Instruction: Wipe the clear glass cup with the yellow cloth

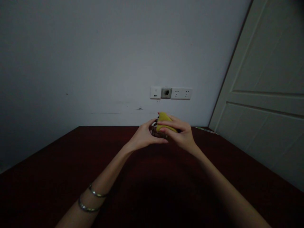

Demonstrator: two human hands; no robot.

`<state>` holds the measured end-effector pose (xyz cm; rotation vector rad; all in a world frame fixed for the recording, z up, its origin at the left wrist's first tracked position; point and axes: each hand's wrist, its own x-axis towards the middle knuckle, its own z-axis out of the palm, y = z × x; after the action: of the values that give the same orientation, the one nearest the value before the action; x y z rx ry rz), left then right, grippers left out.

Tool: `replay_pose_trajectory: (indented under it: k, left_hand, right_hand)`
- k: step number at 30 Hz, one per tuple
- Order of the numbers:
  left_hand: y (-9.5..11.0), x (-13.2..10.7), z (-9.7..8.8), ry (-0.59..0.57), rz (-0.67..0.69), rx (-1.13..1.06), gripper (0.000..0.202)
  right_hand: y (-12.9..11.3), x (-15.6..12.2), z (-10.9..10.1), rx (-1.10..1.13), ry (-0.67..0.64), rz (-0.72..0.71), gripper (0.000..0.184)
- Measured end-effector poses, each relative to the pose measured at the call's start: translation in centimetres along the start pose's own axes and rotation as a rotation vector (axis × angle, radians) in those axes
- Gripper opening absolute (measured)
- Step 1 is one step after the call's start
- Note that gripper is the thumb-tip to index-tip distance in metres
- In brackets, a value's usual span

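Observation:
In the head view, both of my hands meet above the far part of a dark red table (99,158). My right hand (181,128) pinches a folded yellow cloth (163,117) between thumb and fingers. The cloth presses against a small dark brown, shiny thing (154,130) with bead-like dark bits along its upper edge; its kind is not clear. Curved around that dark thing is my left hand (143,136), its thumb stretched out below and its fingers mostly hidden behind. Two silver bangles (88,207) circle my left forearm.
Beyond the table's far edge rises a pale wall with white sockets (181,93) and a grey outlet (166,93). A white panelled door (266,95) stands along the right side. A thin flat strip (206,130) lies at the table's far right corner.

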<state>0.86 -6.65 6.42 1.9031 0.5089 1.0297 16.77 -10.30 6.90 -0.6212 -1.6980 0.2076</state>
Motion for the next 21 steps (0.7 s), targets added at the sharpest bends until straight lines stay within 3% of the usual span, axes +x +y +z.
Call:
replay_pose_trajectory:
  k: [3, 6, 11, 14, 18, 21]
  left_hand:
    - [0.0, 0.1, 0.1, -0.027, -0.043, -0.093, 0.072]
    - [0.0, 0.1, 0.0, -0.036, -0.121, -0.152, 0.066]
    - [-0.6, 0.0, -0.7, -0.041, -0.164, -0.207, 0.052]
    - [-1.0, 0.1, -0.8, -0.042, -0.207, -0.209, 0.049]
    - [-1.3, 0.2, -0.9, -0.036, -0.287, -0.174, 0.052]
    - [-1.5, 0.1, -1.3, -0.146, -0.265, -0.206, 0.054]
  right_hand:
    - [1.1, 0.1, 0.0, 0.062, 0.143, 0.149, 0.02]
    - [2.1, 0.1, -0.6, 0.113, 0.128, 0.256, 0.032]
    - [2.0, -0.6, -1.5, 0.154, -0.146, 0.169, 0.072]
    - [1.6, -0.8, -1.2, -0.013, -0.183, 0.106, 0.093]
    - [1.8, -0.8, -0.4, -0.145, -0.163, 0.041, 0.093]
    - [2.4, -0.8, -0.3, -0.092, -0.146, 0.086, 0.091]
